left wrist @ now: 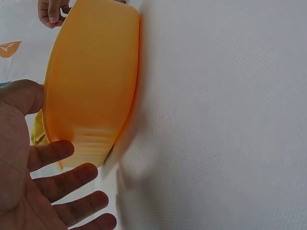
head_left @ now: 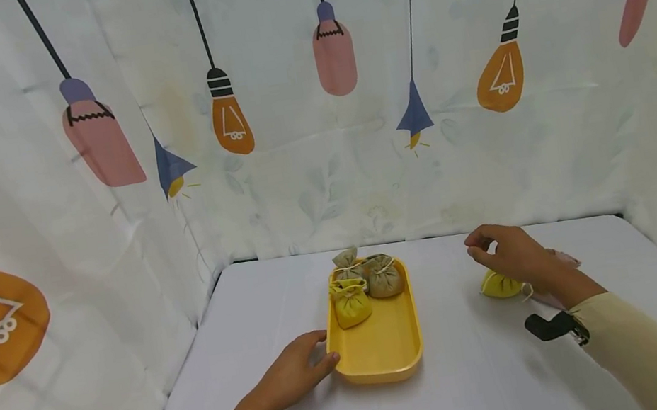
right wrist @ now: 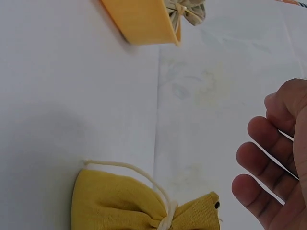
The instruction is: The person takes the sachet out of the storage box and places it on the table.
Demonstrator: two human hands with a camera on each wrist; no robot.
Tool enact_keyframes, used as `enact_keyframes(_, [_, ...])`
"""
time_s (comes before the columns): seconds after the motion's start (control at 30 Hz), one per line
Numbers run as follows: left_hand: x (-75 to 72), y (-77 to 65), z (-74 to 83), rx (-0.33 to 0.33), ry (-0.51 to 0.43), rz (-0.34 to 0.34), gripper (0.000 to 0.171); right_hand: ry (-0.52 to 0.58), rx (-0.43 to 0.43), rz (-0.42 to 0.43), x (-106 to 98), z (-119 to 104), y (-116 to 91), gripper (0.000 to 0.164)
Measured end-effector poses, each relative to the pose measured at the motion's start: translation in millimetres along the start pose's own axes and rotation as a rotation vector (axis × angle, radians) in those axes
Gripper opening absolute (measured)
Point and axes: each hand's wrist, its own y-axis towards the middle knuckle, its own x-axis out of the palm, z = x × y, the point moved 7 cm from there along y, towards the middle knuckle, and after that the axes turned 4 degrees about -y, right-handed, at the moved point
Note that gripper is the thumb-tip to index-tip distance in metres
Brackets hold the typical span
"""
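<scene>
I see a white-covered table walled in by pale sheeting printed with hanging lamps and bulbs. The left hand, fingers spread, touches a yellow tray holding three pouches; the right hand, relaxed and holding nothing, hovers near a yellow pouch right of the tray.

White table; pale curtain behind, printed with orange bulbs, pink lamps.
</scene>
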Motion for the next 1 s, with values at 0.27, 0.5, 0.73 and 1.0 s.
enact_keyframes(0.27, [-0.5, 0.2, -0.2, -0.001, -0.01, 0.003, 0.066, 0.014, -0.081, 0.01, 9.3, -15.0, 4.9, 0.015])
enact_keyframes(0.5, [-1.8, -0.9, 2.6, -0.011, -0.021, 0.006, 0.065, 0.005, -0.078, 0.005, 21.4, -23.5, 9.6, 0.017])
enact_keyframes(0.73, [-1.7, -2.3, 3.5, -0.011, -0.037, -0.001, 0.064, 0.029, -0.133, 0.029, 29.5, -31.6, 12.6, 0.016])
enact_keyframes(1.0, [0.3, -0.3, -0.2, -0.002, -0.043, -0.002, 0.064, 0.05, -0.127, 0.008, 37.3, -38.8, 19.9, 0.017])
